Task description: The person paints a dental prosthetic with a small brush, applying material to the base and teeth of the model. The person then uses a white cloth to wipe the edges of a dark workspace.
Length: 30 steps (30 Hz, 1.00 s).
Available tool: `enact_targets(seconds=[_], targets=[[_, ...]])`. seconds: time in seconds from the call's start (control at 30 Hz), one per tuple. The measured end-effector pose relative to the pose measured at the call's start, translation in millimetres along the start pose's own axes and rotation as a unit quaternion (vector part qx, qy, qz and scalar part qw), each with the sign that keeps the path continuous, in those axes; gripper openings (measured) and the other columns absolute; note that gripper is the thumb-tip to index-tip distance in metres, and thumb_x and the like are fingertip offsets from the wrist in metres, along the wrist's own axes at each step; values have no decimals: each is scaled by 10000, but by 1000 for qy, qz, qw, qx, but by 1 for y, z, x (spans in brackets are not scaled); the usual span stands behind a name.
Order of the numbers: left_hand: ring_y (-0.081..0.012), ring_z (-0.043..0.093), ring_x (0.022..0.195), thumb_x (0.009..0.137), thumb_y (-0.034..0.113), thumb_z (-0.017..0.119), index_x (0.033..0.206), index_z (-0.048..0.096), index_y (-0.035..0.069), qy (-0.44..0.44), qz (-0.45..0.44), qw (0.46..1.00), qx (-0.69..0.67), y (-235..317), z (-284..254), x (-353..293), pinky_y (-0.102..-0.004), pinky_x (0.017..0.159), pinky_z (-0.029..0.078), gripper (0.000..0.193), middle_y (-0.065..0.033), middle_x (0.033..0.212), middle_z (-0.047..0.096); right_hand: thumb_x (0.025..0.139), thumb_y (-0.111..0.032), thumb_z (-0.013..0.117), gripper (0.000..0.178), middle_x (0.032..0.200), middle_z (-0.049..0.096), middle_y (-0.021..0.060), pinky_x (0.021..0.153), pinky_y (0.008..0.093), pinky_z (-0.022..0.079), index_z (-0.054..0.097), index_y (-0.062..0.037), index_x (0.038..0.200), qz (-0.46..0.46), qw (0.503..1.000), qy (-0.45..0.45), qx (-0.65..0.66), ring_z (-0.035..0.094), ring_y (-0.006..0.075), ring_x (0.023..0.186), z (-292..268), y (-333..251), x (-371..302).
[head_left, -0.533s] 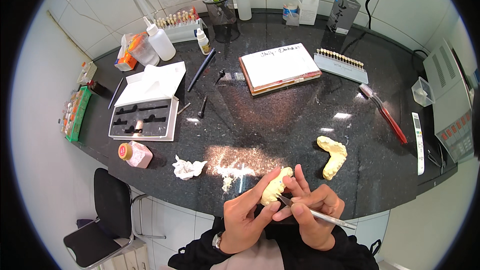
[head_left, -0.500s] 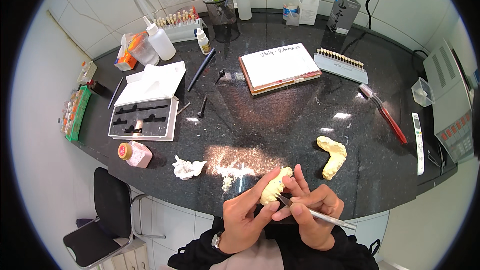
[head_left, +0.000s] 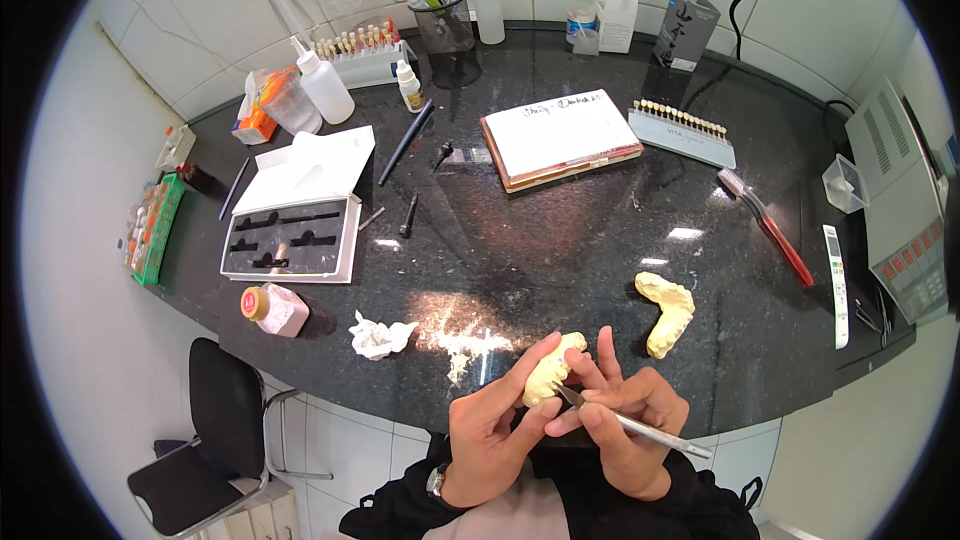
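Observation:
My left hand (head_left: 497, 432) holds a pale yellow plaster dental model (head_left: 548, 376) between thumb and fingers, over the table's front edge. In my right hand (head_left: 632, 422) is a craft knife (head_left: 655, 434) with a silver handle, gripped like a pen. Its pointed blade meets the lower side of the model, close to my left thumb. Fingers of the right hand also rest against the model. A second yellow dental model (head_left: 665, 314), curved like a bent arch, lies on the table to the right.
Pale shavings (head_left: 465, 338) and a crumpled tissue (head_left: 381, 336) lie left of my hands. Beyond are a jar of pink powder (head_left: 275, 310), an open case (head_left: 290, 240), a notebook (head_left: 562, 135), a tooth shade guide (head_left: 683, 136) and a red toothbrush (head_left: 768, 228). A chair (head_left: 225, 410) stands below left.
Both hands keep nearly the same place, with the blade still at the model. A raised right finger has shifted slightly. The whole view has moved a little.

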State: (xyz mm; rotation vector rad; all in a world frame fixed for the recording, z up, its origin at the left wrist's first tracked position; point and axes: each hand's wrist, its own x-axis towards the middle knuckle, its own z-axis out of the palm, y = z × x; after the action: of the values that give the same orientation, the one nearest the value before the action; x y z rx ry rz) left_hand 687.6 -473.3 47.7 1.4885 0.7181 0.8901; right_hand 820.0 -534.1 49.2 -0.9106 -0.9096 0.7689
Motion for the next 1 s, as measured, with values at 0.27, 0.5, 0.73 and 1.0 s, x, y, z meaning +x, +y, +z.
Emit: enact_targets(seconds=[0.27, 0.5, 0.73, 1.0], targets=[[-45, 568, 836, 900, 86, 639, 1360, 477, -15, 2, 27, 1000, 16, 3, 1, 2, -153, 621, 414, 498, -122, 1097, 661, 878, -128, 648, 175, 658, 675, 189, 1168, 477, 178, 516, -27, 822, 54, 997, 59, 12, 626, 333, 1078, 6, -3, 1], [-78, 599, 920, 884, 64, 646, 1352, 487, -15, -1, 18, 999, 52, 2, -1, 0, -186, 674, 457, 500, -162, 1108, 658, 885, -107, 633, 159, 673, 679, 197, 1163, 485, 188, 512, -23, 825, 30, 999, 43, -14, 606, 344, 1105, 7, -3, 1], [-92, 608, 883, 859, 39, 669, 1342, 501, -12, 29, 70, 995, 63, -2, 5, 1, -219, 692, 482, 514, -183, 1105, 662, 881, 42, 600, 72, 800, 712, 180, 1157, 485, 176, 563, 7, 932, -7, 1000, 10, 11, 556, 372, 1167, 5, 2, -1], [-144, 628, 992, 866, 62, 675, 1343, 493, -21, 3, 33, 998, 48, 1, 2, 2, -240, 768, 494, 517, -197, 1188, 633, 883, -134, 645, 210, 638, 663, 204, 1157, 508, 193, 485, -21, 809, 52, 994, 95, 31, 629, 365, 1051, 9, -5, 3]])
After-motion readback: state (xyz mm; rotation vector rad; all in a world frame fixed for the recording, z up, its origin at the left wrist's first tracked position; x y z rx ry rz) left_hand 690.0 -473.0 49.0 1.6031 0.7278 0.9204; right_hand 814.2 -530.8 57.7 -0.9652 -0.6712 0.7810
